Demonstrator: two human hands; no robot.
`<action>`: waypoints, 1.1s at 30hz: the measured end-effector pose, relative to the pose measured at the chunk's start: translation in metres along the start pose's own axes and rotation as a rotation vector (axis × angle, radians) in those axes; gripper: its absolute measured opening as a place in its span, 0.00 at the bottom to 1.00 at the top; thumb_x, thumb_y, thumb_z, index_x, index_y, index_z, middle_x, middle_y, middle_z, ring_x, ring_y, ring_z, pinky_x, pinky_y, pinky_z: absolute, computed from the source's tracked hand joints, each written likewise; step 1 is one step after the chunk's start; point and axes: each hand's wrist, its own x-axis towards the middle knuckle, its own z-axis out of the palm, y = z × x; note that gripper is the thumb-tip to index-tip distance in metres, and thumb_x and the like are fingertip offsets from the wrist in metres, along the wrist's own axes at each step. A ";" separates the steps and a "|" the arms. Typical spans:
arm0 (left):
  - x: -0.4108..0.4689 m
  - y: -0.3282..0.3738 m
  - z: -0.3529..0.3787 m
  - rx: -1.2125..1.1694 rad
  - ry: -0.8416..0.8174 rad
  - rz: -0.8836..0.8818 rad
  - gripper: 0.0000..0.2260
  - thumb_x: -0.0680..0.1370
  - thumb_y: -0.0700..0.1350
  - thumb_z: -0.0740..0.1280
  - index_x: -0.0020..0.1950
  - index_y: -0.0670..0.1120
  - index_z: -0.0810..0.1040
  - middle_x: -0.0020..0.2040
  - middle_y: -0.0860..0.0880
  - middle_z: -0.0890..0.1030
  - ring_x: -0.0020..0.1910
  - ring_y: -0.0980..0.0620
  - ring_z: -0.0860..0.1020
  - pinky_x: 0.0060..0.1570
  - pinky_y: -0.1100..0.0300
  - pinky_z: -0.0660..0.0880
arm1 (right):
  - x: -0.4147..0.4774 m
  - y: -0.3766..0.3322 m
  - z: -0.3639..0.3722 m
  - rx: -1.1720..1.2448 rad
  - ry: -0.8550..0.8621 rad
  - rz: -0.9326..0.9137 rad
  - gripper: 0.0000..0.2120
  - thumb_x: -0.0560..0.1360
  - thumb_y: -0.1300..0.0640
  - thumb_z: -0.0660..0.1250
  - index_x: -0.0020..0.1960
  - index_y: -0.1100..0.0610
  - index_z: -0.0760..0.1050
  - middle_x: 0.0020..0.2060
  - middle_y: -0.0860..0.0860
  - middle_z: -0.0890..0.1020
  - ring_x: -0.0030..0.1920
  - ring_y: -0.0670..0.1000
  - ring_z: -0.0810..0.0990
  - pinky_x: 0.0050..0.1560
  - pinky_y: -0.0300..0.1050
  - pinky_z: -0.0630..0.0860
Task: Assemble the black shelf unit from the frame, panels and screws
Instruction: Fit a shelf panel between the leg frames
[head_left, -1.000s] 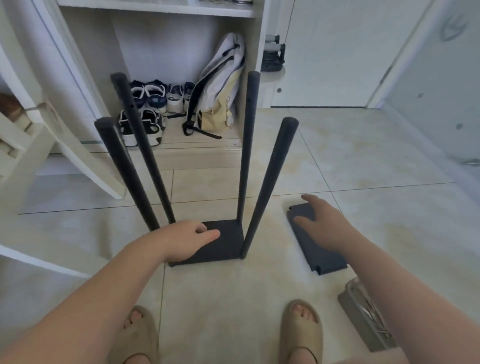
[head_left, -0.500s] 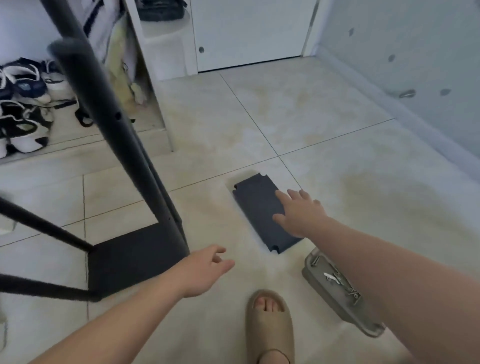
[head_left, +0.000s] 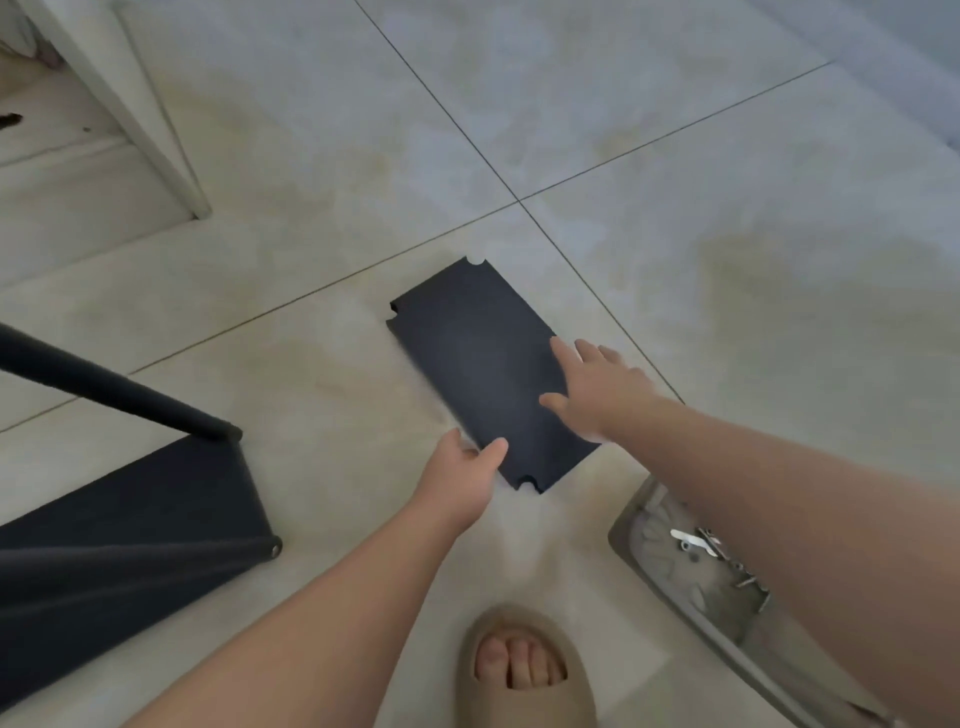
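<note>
A loose black panel (head_left: 478, 358) with notched corners lies on the tiled floor in the middle of the view. My left hand (head_left: 460, 475) pinches its near left edge, thumb on top and fingers at the underside. My right hand (head_left: 597, 387) lies over the panel's right edge with its fingers spread. The black frame (head_left: 130, 525) stands at the lower left, a base panel with black poles fixed to its corners, and neither hand touches it. A grey tray (head_left: 644, 540) with screws (head_left: 748, 577) and a small metal tool sits at the lower right, partly hidden by my right forearm.
My foot in a beige sandal (head_left: 524, 670) stands at the bottom centre, just below the panel. A white cabinet post (head_left: 150, 130) rises at the upper left. Bare tiles stretch beyond the panel and to the right.
My left hand has let go of the frame and moved right to the loose panel's near edge. The view has swung right and down. My right hand stays on the panel.
</note>
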 end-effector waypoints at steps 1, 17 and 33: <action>0.008 -0.003 0.002 -0.015 0.004 0.026 0.06 0.82 0.49 0.65 0.56 0.49 0.75 0.47 0.63 0.80 0.42 0.68 0.79 0.42 0.67 0.77 | 0.003 0.003 0.006 0.050 -0.010 0.000 0.35 0.83 0.41 0.56 0.82 0.49 0.43 0.77 0.50 0.58 0.77 0.57 0.58 0.70 0.57 0.67; -0.057 0.032 -0.040 0.087 0.161 0.287 0.11 0.78 0.42 0.69 0.58 0.52 0.72 0.46 0.57 0.78 0.37 0.63 0.79 0.28 0.75 0.69 | -0.067 0.012 -0.029 0.931 0.178 0.166 0.17 0.79 0.52 0.65 0.67 0.53 0.74 0.55 0.50 0.83 0.51 0.55 0.82 0.42 0.49 0.79; -0.368 0.132 -0.109 0.259 0.253 0.795 0.17 0.79 0.43 0.67 0.67 0.53 0.74 0.48 0.60 0.78 0.43 0.57 0.81 0.39 0.63 0.73 | -0.362 -0.009 -0.210 1.289 0.570 -0.188 0.04 0.81 0.59 0.67 0.53 0.57 0.80 0.48 0.52 0.85 0.48 0.55 0.83 0.45 0.48 0.81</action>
